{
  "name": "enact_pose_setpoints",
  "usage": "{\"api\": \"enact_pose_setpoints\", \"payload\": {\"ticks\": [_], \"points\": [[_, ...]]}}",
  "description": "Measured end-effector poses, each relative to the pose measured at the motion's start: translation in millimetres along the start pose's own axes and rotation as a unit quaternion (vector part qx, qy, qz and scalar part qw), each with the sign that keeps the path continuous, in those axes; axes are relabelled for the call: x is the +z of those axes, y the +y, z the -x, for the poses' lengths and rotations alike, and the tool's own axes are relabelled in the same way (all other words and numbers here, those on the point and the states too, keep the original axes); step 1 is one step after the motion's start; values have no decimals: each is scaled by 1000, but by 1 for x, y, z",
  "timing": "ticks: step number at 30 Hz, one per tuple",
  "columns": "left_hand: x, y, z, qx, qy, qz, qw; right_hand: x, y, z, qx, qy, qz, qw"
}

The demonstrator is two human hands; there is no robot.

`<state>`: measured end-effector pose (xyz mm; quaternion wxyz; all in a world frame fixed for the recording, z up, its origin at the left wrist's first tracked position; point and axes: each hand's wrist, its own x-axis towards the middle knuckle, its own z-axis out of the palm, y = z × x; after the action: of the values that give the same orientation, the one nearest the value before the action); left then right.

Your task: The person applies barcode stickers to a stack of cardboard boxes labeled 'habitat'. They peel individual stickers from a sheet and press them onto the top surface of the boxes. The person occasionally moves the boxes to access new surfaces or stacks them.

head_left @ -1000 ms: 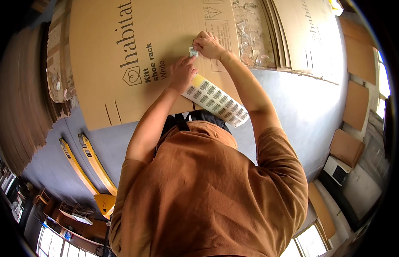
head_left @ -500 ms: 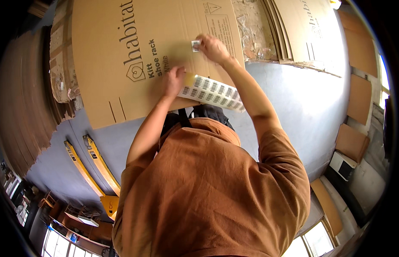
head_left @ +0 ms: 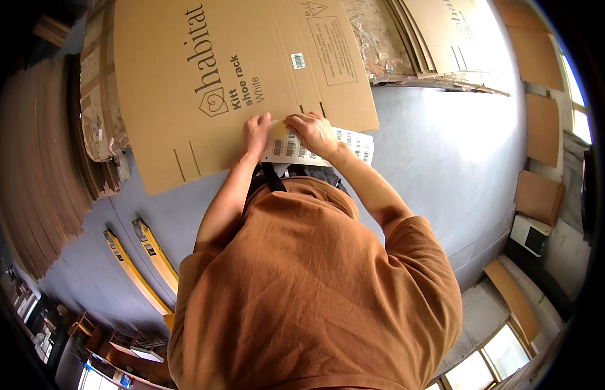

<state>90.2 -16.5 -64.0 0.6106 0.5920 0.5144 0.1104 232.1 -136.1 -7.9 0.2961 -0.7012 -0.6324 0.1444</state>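
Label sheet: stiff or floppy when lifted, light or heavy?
The sheet is likely floppy: it looks paper-thin. Probably light too, with no visible bulk. Being long and narrow, it may sag if held only at one end.

Matt cardboard carton, smooth paper label sheet, matt cloth shirt, glossy floor

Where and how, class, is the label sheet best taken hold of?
Probably pinch the sheet by its right end, coming from the right, thumb above, fingers beneath. It is thin and flat, that end seems to reach past the carton's edge, and the fingertips of the left hand and right hand are nearer its left end.
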Motion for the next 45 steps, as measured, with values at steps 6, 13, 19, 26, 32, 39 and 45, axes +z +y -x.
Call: {"api": "enact_pose_setpoints", "payload": {"ticks": [6,13,19,26,32,39,45], "points": [[-17,-13,7,-46,-123,70,989,3,-21,1,116,43,-176,977],[-28,13,25,-105,-299,190,929,-27,-33,-1,201,-106,-383,895],[-30,26,30,-163,-372,201,892,-33,-33,-3,173,-121,-316,925],[-25,-3,22,-176,-305,227,908,-20,-33,9,72,1,-215,974],[-36,-26,23,152,46,-309,938,-24,-18,7,330,143,-433,826],[-18,-38,44,331,5,-236,914,49,5,-7,368,91,-422,824],[-28,-30,55,355,28,-295,887,80,-5,-5,404,119,-320,849]]}}
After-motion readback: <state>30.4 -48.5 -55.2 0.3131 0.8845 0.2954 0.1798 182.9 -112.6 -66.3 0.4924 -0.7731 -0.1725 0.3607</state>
